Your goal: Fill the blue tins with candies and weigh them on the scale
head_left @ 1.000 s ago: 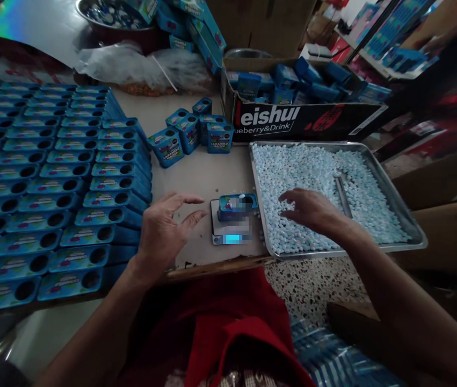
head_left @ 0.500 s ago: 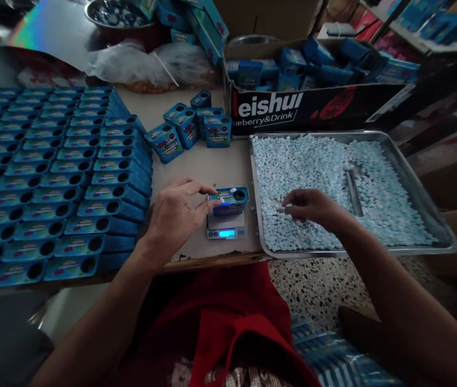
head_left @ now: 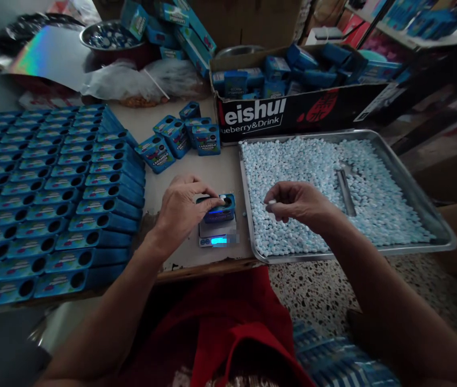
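Note:
A small blue candy box [head_left: 220,214] with a round hole in its top stands on a digital scale [head_left: 208,234], whose display glows blue. Over the box, my left hand [head_left: 182,207] has thumb and forefinger pinched by the hole, with a small white candy [head_left: 223,198] at the fingertips. My right hand [head_left: 298,201] hovers above the near left part of a metal tray [head_left: 441,244]. Another white candy [head_left: 271,202] is pinched between its thumb and forefinger. Pale blue and white candies [head_left: 292,161] fill the tray, and a metal bar [head_left: 346,192] lies among them.
Rows of blue boxes with holes in their tops [head_left: 63,199] cover the table's left side. Several blue boxes [head_left: 178,137] stand behind the scale. A black carton [head_left: 300,110] full of blue boxes is behind the tray. Farther back is a metal bowl [head_left: 109,51].
My left hand has closed its pinch over the box hole. My right hand has lifted from the candies with one in its fingers, moving slightly left. The camera view has shifted a little.

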A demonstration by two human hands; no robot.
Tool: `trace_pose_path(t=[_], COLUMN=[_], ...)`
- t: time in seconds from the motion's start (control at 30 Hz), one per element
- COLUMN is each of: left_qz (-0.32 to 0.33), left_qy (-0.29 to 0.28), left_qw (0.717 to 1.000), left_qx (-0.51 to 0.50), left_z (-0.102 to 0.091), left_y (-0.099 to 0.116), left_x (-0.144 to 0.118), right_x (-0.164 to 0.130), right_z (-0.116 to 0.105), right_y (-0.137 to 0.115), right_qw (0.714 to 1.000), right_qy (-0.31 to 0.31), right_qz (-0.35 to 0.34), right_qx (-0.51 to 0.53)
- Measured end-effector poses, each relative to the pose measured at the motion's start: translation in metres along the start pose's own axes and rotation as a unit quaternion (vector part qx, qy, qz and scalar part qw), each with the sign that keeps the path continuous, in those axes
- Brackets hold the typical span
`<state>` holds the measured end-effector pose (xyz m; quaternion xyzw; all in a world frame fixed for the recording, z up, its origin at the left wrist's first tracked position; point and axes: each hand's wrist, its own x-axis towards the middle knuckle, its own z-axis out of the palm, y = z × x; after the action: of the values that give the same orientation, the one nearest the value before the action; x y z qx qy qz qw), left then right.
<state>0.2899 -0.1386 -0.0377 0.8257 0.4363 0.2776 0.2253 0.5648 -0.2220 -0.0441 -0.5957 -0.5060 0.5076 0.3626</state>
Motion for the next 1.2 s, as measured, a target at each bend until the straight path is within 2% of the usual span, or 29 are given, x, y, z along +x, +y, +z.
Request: trace_pose_path(t=[0.13, 0.23, 0.3, 0.37, 0.43, 0.5, 0.63, 0.7, 0.77, 0.87, 0.93, 1.0, 1.1, 1.2], left_qz=[0.000, 0.027, 0.044, 0.042, 0.031, 0.022, -0.003, -0.009, -0.007, 0.006, 0.013, 0.012, -0.001, -0.007], left_qy=[0.016, 0.004, 0.007, 0.040, 0.088, 0.114, 0.096, 0.096, 0.107, 0.118, 0.132, 0.143, 0.137, 0.126], left_qw=[1.000, 0.999, 0.998, 0.998, 0.995, 0.993, 0.995, 0.995, 0.994, 0.993, 0.991, 0.990, 0.990, 0.992], left_qx=[-0.008, -0.024, -0.033, -0.035, -0.029, -0.016, -0.011, -0.018, -0.018, -0.010, -0.003, 0.007, 0.017, 0.011], left_z=[0.007, 0.010, 0.008, 0.001, -0.010, -0.020, -0.031, -0.032, -0.032, -0.038, -0.045, -0.051, -0.054, -0.047], left_y=[0.001, 0.000, -0.002, -0.005, -0.011, -0.020, -0.041, -0.048, -0.052, -0.054, -0.056, -0.059, -0.063, -0.061], left_x=[0.001, -0.001, -0.004, -0.009, -0.015, -0.023, -0.038, -0.042, -0.044, -0.045, -0.046, -0.048, -0.050, -0.050], right_x=[0.005, 0.017, 0.025, 0.032, 0.036, 0.039, 0.042, 0.042, 0.039, 0.028, 0.016, 0.003, -0.013, -0.017], right_z=[0.013, 0.025, 0.034, 0.042, 0.050, 0.057, 0.068, 0.072, 0.072, 0.060, 0.044, 0.026, 0.010, 0.012], right_y=[-0.029, -0.047, -0.055, -0.060, -0.065, -0.068, -0.070, -0.071, -0.075, -0.079, -0.070, -0.046, 0.006, 0.047], right_qw=[0.998, 0.994, 0.989, 0.979, 0.959, 0.928, 0.860, 0.843, 0.846, 0.872, 0.882, 0.879, 0.865, 0.852], right_qy=[-0.029, -0.052, -0.060, -0.059, -0.050, -0.044, -0.061, -0.059, -0.046, -0.004, 0.044, 0.075, 0.043, 0.030], right_qz=[-0.052, -0.098, -0.128, -0.161, -0.195, -0.224, -0.247, -0.253, -0.254, -0.225, -0.181, -0.099, 0.012, 0.022], right_qx=[0.004, -0.012, -0.049, -0.111, -0.198, -0.294, -0.443, -0.470, -0.466, -0.434, -0.432, -0.460, -0.500, -0.523])
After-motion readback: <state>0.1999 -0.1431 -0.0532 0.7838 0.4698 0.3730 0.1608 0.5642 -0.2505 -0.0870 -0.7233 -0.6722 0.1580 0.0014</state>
